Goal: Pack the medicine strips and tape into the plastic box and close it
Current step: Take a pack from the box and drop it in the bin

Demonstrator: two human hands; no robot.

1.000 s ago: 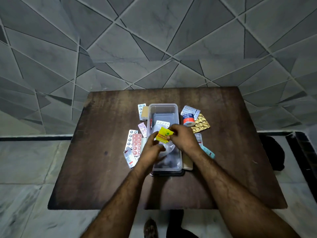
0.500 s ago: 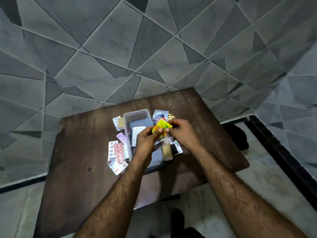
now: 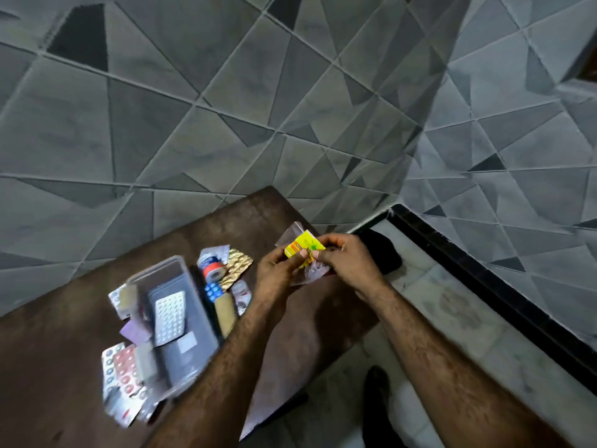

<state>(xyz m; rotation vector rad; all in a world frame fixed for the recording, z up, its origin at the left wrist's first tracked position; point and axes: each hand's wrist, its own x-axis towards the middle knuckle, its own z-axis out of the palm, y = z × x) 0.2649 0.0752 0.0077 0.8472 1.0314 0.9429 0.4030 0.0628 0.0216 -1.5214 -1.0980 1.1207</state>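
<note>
Both hands hold a small yellow packet (image 3: 302, 248) with a clear plastic wrapper around it, above the table's right part. My left hand (image 3: 278, 270) pinches its lower left side and my right hand (image 3: 347, 261) grips its right side. The clear plastic box (image 3: 190, 347) stands open at lower left, with a white blister strip (image 3: 169, 315) lying inside. A tape roll (image 3: 211, 270) with an orange band sits just right of the box. Red and white medicine strips (image 3: 124, 370) lie left of the box. A gold foil strip (image 3: 237, 266) lies beside the tape.
The brown wooden table (image 3: 64, 367) stands against a grey tiled wall. A tan strip (image 3: 225, 313) and a blue blister (image 3: 212, 291) lie right of the box. Pale floor tiles and a black border are at the right, with a dark object (image 3: 384, 253) past the table edge.
The view has swung left and tilted, so the table now sits lower left. Both hands carried the yellow packet up and right, away from the box.
</note>
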